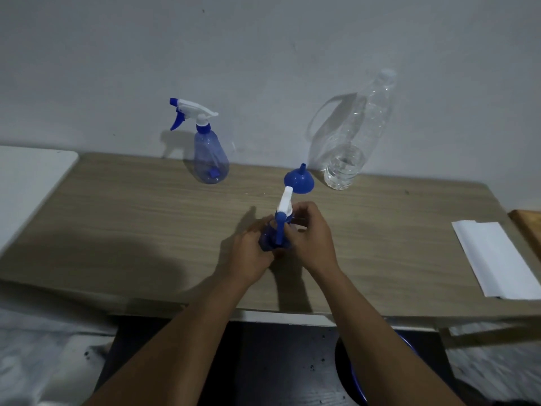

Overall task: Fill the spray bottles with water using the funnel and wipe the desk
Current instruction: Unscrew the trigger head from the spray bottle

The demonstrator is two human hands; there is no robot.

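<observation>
A blue spray bottle point(276, 238) with a white and blue trigger head stands in the middle of the wooden desk point(131, 224). My left hand point(251, 253) grips its body from the left. My right hand point(310, 232) grips its neck just under the trigger head. A blue funnel point(299, 180) lies upside down right behind it. A second blue spray bottle point(210, 153) stands upright at the back left. A large clear water bottle point(351, 150), holding a little water at the bottom, stands at the back right.
A folded white paper towel point(497, 256) lies near the desk's right end, beside a wooden board point(530, 227). A white surface point(26, 177) adjoins the desk on the left. The wall rises directly behind the desk. A blue-rimmed stool point(357, 385) sits under the front edge.
</observation>
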